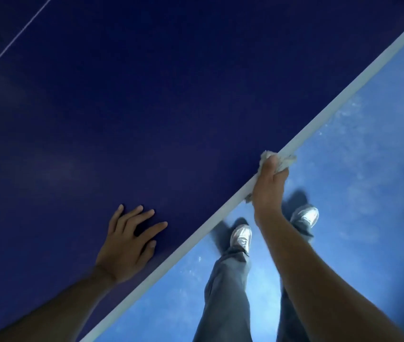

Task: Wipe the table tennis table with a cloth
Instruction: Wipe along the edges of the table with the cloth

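Your right hand (271, 183) clutches the cloth (279, 160) on the table (146, 107) edge at centre right; your left hand (128, 243) rests flat, fingers spread; the cloth could slip off.

Table (146, 95) fills the upper left of the view. Its edge (344, 95) runs diagonally from bottom left to top right. Floor (368, 193) lies to the lower right of that edge, below it.

Left hand (128, 245) rests on the table top, near the edge. Right hand (270, 183) sits on the edge itself, farther along toward the top right, and grips the cloth (282, 160) against it. Some cloth pokes out past the fingers.

Left shoe (241, 236) and right shoe (305, 215) stand on the floor just beside the edge, either side of the right wrist.

A line (11, 45) crosses the table's far upper-left part.
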